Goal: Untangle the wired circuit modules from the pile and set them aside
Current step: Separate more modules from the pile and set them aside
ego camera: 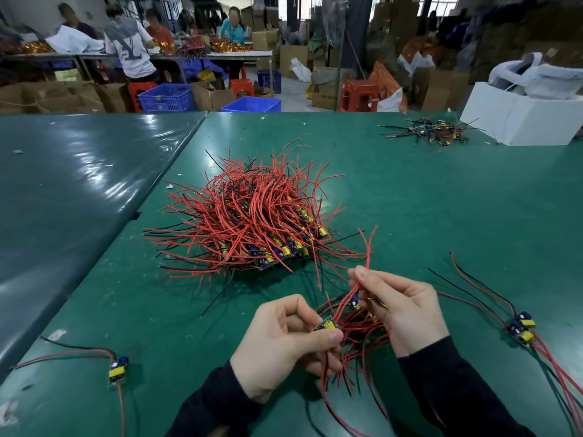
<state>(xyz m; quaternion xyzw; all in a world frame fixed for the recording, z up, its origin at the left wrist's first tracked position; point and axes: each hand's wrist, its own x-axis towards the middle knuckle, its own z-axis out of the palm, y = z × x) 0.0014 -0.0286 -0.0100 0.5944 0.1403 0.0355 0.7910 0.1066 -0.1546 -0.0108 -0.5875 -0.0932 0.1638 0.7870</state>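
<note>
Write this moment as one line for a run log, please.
left hand pinches module | right hand holds red wires | small tangle between hands | big pile behind

The left hand (284, 339) covers most of the small module (328, 326) it pinches. The right hand (400, 307) hides the lower part of another module (356, 301). In the big pile (252, 216) the boards lie mostly under the red wires. The set-aside wires (561, 383) are cut by the lower right edge. The far heap (432, 132) at upper right is too small to tell, perhaps similar modules.
</note>
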